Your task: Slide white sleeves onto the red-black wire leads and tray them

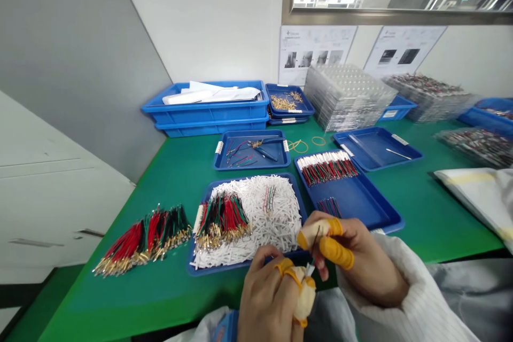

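My left hand (270, 296) and my right hand (352, 262) meet at the near edge of the green table (180, 165), both wearing orange finger cots. Their fingertips pinch a thin dark wire (315, 248) with a small white tube at its lower end. Just beyond them a blue tray (202, 267) holds a heap of white tubes (272, 208) and a bundle of red, green and black wires with gold pins (222, 219). To its right another blue tray (360, 203) carries a row of wires fitted with white tubes (326, 165).
More loose gold-pinned wires (140, 240) lie on the table at the left. A small tray with pliers (252, 150), stacked blue bins (208, 107), clear plastic tray stacks (347, 96) and further trays stand behind. A white cloth bundle (476, 192) lies at the right.
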Available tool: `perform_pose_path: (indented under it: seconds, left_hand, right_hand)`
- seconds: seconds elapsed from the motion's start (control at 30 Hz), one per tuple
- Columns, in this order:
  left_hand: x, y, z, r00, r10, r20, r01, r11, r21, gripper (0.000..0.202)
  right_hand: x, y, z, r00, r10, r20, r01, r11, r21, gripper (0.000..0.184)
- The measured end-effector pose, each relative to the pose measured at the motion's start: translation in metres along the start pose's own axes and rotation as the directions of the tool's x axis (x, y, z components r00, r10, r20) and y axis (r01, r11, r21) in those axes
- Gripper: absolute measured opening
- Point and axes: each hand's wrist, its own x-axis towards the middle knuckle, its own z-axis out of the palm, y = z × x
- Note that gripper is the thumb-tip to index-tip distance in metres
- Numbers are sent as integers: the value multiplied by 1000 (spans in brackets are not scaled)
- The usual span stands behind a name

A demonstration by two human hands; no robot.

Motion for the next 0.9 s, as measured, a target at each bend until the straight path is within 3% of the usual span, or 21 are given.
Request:
perform_pose_path:
  seconds: [0.13, 0.23, 0.33, 0.43, 0.53, 0.6, 0.77, 0.9]
  left_hand:
    - [1, -4, 4, 1000, 21, 7, -20, 997, -79, 24]
    - [1, -8, 6, 997, -34, 63, 39, 996, -75, 24]
    - [-4, -15, 3, 990, -113, 89, 113, 994, 2, 39]
    - [-10, -26, -8, 995, -92, 38, 86, 986, 141, 36]
    - [-16, -38, -19, 1000, -8, -2, 8, 948, 319, 34]
    - [-18, -43, -23, 998, 40, 39, -51, 936, 348, 31]
    - [-21, -45, -20, 980, 54, 191, -114, 939, 323, 22]
    - [-18, -42, -14, 991, 39, 125, -78, 945, 319, 19]
  right_hand:
    - [-7, -7, 1, 984, -161, -82, 138, 963, -229, 32]
    - [-10, -18, -14, 950, -273, -151, 199, 903, -380, 26]
    - [-7, -23, -47, 930, -288, -227, 81, 765, -639, 12]
    - [-1, -14, -84, 934, -207, -290, -150, 509, -848, 23]
    - [2, 3, -109, 932, -183, -313, -223, 389, -894, 26]
    - [3, 13, -117, 940, -163, -300, -228, 353, -907, 27]
    - [2, 25, -120, 963, -87, -255, -213, 334, -918, 41]
    - [5, 14, -119, 963, -61, -262, -232, 300, -925, 43]
